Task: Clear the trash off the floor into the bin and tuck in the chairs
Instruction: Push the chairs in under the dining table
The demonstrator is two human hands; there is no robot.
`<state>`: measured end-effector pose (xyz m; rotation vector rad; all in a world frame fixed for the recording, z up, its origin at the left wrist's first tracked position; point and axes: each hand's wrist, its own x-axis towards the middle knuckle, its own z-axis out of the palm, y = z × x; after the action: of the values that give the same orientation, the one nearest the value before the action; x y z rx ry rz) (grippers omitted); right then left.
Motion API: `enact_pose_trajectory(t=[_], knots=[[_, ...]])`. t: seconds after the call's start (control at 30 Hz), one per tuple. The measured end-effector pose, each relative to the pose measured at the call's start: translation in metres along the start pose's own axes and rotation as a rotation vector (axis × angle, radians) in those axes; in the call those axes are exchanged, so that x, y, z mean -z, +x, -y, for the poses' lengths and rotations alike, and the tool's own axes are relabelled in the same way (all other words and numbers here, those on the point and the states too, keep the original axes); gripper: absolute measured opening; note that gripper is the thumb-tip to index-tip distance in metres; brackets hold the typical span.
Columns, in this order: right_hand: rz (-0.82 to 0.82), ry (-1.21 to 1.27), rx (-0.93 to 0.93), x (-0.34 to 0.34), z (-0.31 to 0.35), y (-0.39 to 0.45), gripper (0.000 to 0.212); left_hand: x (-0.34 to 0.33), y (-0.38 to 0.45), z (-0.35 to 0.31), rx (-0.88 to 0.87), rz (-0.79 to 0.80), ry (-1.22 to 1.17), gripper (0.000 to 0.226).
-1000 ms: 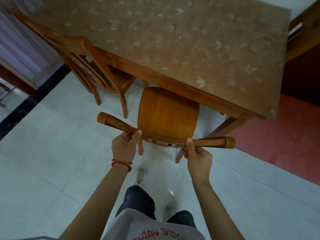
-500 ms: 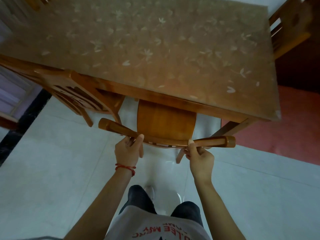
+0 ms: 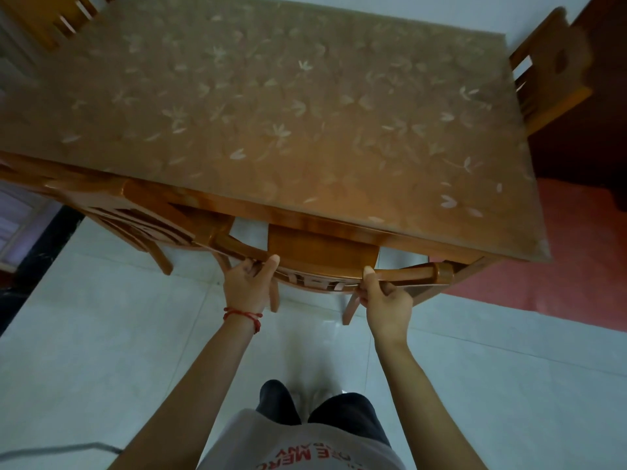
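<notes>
My left hand [image 3: 245, 287] and right hand [image 3: 386, 301] are both wrapped around the top rail of the chair [image 3: 322, 257], thumbs on top, fingers curled under it. A red string bracelet [image 3: 243, 315] circles my left wrist. The chair's seat sits mostly under the near edge of the table [image 3: 271, 106], its back rail just outside that edge. A second chair [image 3: 135, 220] stands at the table's near left, and another [image 3: 549, 79] at its far right end.
</notes>
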<state>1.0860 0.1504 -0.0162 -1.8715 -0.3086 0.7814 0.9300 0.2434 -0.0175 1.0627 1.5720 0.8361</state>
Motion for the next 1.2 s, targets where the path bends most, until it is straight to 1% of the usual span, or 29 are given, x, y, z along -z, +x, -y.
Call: enact_pose_trajectory(t=[0.2,0.4,0.53,0.63,0.9,1.2], knots=[[0.021,0.002,-0.026,-0.007,0.012,0.018,0.025,-0.01,0.02,-0.011,0.026,-0.009,-0.031,0.014],[-0.003,0.022,-0.039,-0.017,0.024,0.035,0.025,-0.021,0.037,-0.022,-0.03,0.015,-0.021,0.018],[-0.026,0.041,-0.057,-0.026,0.031,0.041,0.027,-0.022,0.05,-0.024,-0.06,0.031,0.026,0.021],[-0.057,0.025,-0.051,-0.029,0.031,0.04,0.026,-0.021,0.05,-0.027,-0.063,0.043,0.012,0.019],[-0.075,0.005,-0.064,-0.031,0.034,0.039,0.027,-0.02,0.048,-0.028,-0.104,0.063,0.027,0.016],[-0.066,-0.032,-0.051,-0.03,0.032,0.036,0.031,-0.018,0.049,-0.025,-0.084,0.077,0.063,0.025]])
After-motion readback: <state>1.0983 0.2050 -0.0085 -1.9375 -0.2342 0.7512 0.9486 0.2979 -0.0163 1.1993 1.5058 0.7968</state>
